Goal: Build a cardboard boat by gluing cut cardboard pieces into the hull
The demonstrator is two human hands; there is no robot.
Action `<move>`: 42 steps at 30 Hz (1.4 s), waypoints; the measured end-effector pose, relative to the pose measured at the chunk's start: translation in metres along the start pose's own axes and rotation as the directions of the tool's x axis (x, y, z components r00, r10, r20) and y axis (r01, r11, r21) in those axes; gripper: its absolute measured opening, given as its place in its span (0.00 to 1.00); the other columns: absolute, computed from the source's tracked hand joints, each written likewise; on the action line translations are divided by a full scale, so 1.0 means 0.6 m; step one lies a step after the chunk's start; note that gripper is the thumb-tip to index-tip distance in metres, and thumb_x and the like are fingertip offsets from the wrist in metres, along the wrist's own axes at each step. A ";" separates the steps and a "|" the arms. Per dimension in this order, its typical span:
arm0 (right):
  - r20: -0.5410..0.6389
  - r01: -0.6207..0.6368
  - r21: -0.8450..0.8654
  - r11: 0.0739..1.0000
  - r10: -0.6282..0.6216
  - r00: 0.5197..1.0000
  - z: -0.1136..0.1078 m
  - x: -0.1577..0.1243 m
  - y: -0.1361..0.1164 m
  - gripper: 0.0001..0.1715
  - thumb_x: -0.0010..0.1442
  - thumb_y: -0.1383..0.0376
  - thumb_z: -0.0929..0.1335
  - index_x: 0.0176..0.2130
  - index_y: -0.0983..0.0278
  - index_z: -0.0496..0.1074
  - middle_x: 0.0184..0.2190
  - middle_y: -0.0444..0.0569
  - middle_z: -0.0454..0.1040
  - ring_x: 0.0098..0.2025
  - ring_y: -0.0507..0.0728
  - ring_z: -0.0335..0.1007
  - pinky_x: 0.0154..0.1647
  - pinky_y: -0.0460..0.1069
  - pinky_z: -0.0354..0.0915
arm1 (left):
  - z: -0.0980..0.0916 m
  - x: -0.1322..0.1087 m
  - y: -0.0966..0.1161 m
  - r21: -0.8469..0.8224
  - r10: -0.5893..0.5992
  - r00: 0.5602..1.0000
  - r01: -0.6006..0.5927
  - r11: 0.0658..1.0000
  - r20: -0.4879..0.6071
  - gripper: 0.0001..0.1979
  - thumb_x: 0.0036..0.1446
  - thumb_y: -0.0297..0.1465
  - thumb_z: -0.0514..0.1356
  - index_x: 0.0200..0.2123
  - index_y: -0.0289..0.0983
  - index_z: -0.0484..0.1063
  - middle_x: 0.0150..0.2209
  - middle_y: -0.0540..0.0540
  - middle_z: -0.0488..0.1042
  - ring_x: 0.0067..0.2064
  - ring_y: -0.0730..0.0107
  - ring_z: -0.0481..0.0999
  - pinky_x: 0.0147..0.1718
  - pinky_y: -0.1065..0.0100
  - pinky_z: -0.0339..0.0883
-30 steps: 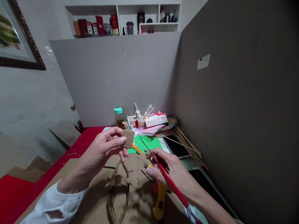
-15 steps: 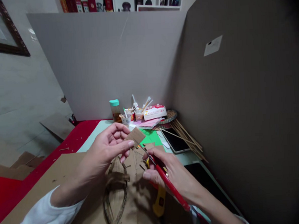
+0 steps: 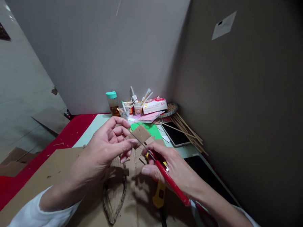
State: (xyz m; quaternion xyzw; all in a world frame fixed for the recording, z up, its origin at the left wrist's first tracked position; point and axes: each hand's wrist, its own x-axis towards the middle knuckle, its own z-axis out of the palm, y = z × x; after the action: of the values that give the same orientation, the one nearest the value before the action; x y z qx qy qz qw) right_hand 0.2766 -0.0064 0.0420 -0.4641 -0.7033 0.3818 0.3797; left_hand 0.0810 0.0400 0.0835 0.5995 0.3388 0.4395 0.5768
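Observation:
My left hand [image 3: 112, 142] pinches a small square of brown cardboard [image 3: 140, 133] between thumb and fingers. My right hand [image 3: 169, 165] is wrapped around scissors with red handles [image 3: 172, 183], and their thin blade lies across the cardboard square, close to my left fingertips. Whether the blade is cutting into it, I cannot tell. Below my hands, a pointed oval frame of cardboard strips [image 3: 105, 204] lies on a large cardboard sheet [image 3: 75, 171], partly hidden by my left hand. A yellow utility knife [image 3: 159, 196] rests under my right hand.
Behind my hands stand a bottle with a turquoise lid [image 3: 112, 103], paper cups with tools [image 3: 138, 109] and a tissue pack [image 3: 155, 106]. Green paper [image 3: 154, 129], a dark-screened device [image 3: 176, 134] and thin sticks [image 3: 193, 136] lie to the right. Grey panels [image 3: 107, 54] enclose the back and right.
The scissors' blade has moved from the cardboard square's lower edge to across it, towards my left fingers. My view has tilted down. Both hands keep their hold.

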 end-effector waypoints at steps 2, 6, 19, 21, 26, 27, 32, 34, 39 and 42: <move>-0.011 0.002 -0.009 1.000 -0.002 1.000 0.000 -0.001 -0.001 0.28 0.58 0.42 0.72 0.39 0.64 0.73 0.32 0.44 0.67 0.33 0.55 0.61 0.34 0.50 0.58 | 0.001 0.000 0.001 -0.003 0.008 1.000 -0.008 1.000 -0.011 0.21 0.49 0.29 0.74 0.39 0.41 0.65 0.26 0.57 0.74 0.19 0.79 0.69 0.15 0.79 0.65; -0.022 -0.002 0.003 1.000 0.003 1.000 0.001 -0.002 -0.001 0.28 0.58 0.42 0.73 0.39 0.64 0.73 0.33 0.45 0.67 0.33 0.55 0.61 0.33 0.49 0.58 | 0.003 -0.001 0.002 0.015 0.014 0.999 -0.014 1.000 -0.032 0.21 0.47 0.28 0.74 0.39 0.40 0.66 0.27 0.56 0.74 0.20 0.79 0.70 0.15 0.79 0.65; -0.046 -0.006 -0.004 1.000 0.006 0.999 0.003 -0.002 0.003 0.17 0.60 0.52 0.73 0.35 0.63 0.73 0.25 0.40 0.66 0.28 0.53 0.59 0.30 0.47 0.55 | -0.002 -0.002 0.001 0.066 0.011 1.000 -0.009 0.998 -0.026 0.21 0.48 0.27 0.72 0.43 0.42 0.67 0.28 0.55 0.74 0.20 0.79 0.69 0.15 0.79 0.64; -0.050 -0.012 -0.011 1.000 0.011 0.999 0.004 -0.003 0.002 0.16 0.60 0.53 0.72 0.33 0.63 0.72 0.24 0.40 0.66 0.27 0.52 0.58 0.29 0.47 0.54 | -0.002 -0.003 0.001 0.078 -0.002 0.999 0.005 0.997 -0.033 0.21 0.49 0.27 0.71 0.44 0.41 0.67 0.29 0.55 0.74 0.20 0.79 0.69 0.16 0.79 0.63; -0.078 -0.012 -0.048 0.999 0.009 0.997 0.006 -0.005 0.000 0.20 0.62 0.52 0.69 0.27 0.63 0.69 0.22 0.40 0.62 0.27 0.51 0.53 0.28 0.48 0.51 | 0.008 -0.008 0.005 0.007 -0.022 0.998 0.023 1.000 -0.057 0.21 0.49 0.28 0.72 0.44 0.40 0.69 0.28 0.55 0.73 0.21 0.80 0.67 0.17 0.79 0.62; -0.088 -0.009 -0.055 0.998 0.004 0.996 0.007 -0.005 0.000 0.21 0.63 0.52 0.69 0.26 0.63 0.68 0.22 0.40 0.61 0.27 0.51 0.52 0.28 0.48 0.51 | 0.011 -0.008 0.004 -0.018 -0.033 0.998 0.032 0.999 -0.061 0.21 0.49 0.28 0.73 0.44 0.40 0.70 0.28 0.56 0.73 0.21 0.80 0.66 0.18 0.79 0.62; -0.122 0.003 -0.058 0.998 -0.010 0.992 0.008 -0.002 0.001 0.23 0.63 0.50 0.69 0.26 0.64 0.70 0.22 0.40 0.62 0.28 0.51 0.53 0.29 0.47 0.52 | 0.017 -0.008 -0.012 -0.105 -0.048 0.999 0.048 0.993 0.008 0.15 0.55 0.32 0.71 0.44 0.38 0.73 0.28 0.54 0.73 0.25 0.78 0.70 0.21 0.78 0.67; -0.134 0.000 -0.057 0.998 -0.007 0.991 0.009 -0.001 0.001 0.23 0.62 0.50 0.70 0.26 0.64 0.70 0.22 0.40 0.61 0.27 0.51 0.53 0.29 0.47 0.52 | 0.018 -0.009 -0.019 -0.101 -0.037 0.999 0.040 0.994 0.029 0.14 0.56 0.32 0.71 0.45 0.37 0.74 0.27 0.53 0.72 0.24 0.78 0.69 0.20 0.79 0.66; -0.141 0.033 -0.046 0.998 -0.039 0.989 0.014 -0.005 -0.001 0.26 0.62 0.51 0.71 0.22 0.63 0.61 0.19 0.38 0.56 0.24 0.49 0.48 0.25 0.46 0.49 | 0.020 -0.013 -0.016 -0.046 -0.002 1.000 0.003 0.999 0.020 0.17 0.56 0.31 0.71 0.48 0.37 0.74 0.25 0.55 0.72 0.23 0.79 0.69 0.21 0.79 0.67; -0.134 0.048 -0.057 0.997 -0.055 0.989 0.016 -0.008 -0.004 0.26 0.63 0.54 0.70 0.22 0.62 0.59 0.18 0.37 0.54 0.23 0.48 0.47 0.24 0.46 0.47 | 0.018 -0.012 -0.012 -0.044 -0.015 1.000 0.016 0.999 0.018 0.17 0.57 0.30 0.71 0.48 0.37 0.74 0.28 0.55 0.72 0.24 0.79 0.70 0.20 0.79 0.68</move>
State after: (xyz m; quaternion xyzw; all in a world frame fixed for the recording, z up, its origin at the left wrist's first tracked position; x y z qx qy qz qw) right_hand 0.2689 -0.0134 0.0391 -0.4807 -0.6977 0.3204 0.4236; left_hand 0.0890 0.0300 0.0758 0.5881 0.3284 0.4370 0.5962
